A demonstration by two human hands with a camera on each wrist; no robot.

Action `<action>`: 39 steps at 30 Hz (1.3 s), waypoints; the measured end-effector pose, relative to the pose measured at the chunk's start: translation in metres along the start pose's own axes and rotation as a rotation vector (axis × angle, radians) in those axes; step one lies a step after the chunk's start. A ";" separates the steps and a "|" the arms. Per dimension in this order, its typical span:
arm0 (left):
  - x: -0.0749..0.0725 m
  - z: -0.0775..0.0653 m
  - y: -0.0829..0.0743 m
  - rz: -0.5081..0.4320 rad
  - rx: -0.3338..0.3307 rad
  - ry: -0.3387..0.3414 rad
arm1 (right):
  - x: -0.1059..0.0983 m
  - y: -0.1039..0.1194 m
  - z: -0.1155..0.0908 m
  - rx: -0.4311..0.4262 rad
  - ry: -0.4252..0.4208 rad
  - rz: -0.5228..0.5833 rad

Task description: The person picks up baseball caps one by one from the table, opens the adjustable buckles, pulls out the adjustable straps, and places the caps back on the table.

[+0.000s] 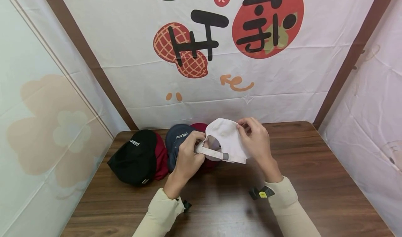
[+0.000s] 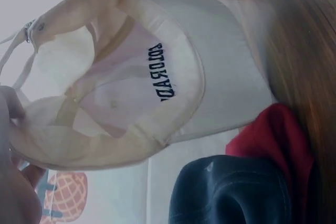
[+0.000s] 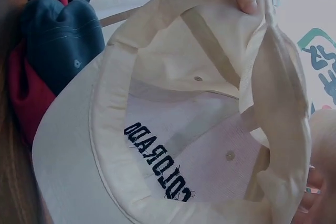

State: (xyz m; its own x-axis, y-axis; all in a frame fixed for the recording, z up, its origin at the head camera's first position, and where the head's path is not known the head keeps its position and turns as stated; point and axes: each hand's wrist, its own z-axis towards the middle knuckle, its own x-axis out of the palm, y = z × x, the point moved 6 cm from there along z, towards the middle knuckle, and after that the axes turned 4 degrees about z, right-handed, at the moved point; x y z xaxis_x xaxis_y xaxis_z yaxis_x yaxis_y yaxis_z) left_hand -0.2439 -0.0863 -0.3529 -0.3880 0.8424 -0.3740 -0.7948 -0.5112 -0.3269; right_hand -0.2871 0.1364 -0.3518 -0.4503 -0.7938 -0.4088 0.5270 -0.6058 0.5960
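A white baseball cap (image 1: 227,137) is held up over the table between both hands, its rear opening and strap towards me. My left hand (image 1: 188,156) pinches the cap's edge at the left end of the strap. On the other side my right hand (image 1: 257,141) grips the crown between thumb and fingers. Seen from inside in the left wrist view, the cap (image 2: 226,61) shows its brim and dark COLORADO stitching reversed through the cloth. The right wrist view shows the same lining, with the right hand (image 3: 323,166) partly hidden behind the cap's edge.
On the left of the wooden table (image 1: 298,167) a black cap (image 1: 135,160) lies against a red cap (image 1: 161,156). Beside them a navy cap (image 1: 176,135) overlaps another red cap (image 1: 199,126), partly behind the white one. A printed cloth wall (image 1: 125,38) rises behind the table.
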 end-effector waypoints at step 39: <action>-0.002 0.008 0.013 0.144 -0.301 -0.032 | 0.019 0.077 -0.064 -0.515 0.230 -0.269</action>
State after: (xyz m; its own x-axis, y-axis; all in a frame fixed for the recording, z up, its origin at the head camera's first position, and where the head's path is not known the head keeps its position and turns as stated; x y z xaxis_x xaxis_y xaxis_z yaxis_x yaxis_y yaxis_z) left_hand -0.2568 -0.0931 -0.3499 -0.5048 0.7600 -0.4094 -0.5592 -0.6492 -0.5156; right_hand -0.2091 0.0706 -0.3578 -0.4791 -0.5666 -0.6704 0.7226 -0.6882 0.0653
